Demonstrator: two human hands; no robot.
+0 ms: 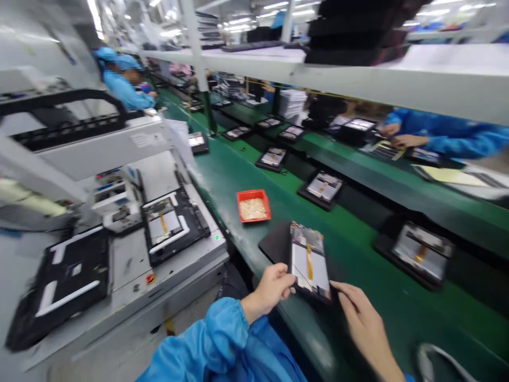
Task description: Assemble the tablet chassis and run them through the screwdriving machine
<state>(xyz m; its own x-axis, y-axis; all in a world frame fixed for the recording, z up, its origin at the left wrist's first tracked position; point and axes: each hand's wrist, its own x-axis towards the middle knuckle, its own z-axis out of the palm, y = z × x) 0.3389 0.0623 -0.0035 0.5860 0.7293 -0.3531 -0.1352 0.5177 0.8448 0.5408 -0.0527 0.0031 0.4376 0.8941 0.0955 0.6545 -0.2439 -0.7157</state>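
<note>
An opened tablet [299, 265] with a pale battery and an orange flat cable lies just in front of me, tilted over a dark mat [277, 241]. My left hand [272, 289] grips its near left edge, thumb and fingers closed on it. At the near right edge is my right hand [361, 323], its fingers stretched out and the tips at the tablet's side; whether they press on it I cannot tell. A red tray [254, 193] of small pale pieces stands beyond the mat.
On the green belt [353, 212] sit several open tablets, such as one nearby tablet [421, 252]. To the left, a grey machine [131, 276] holds a tablet in a black fixture [191, 225]; another black fixture [75, 270] lies beside it. A co-worker's hands [405, 139] work across the line. A shelf [358, 77] hangs overhead.
</note>
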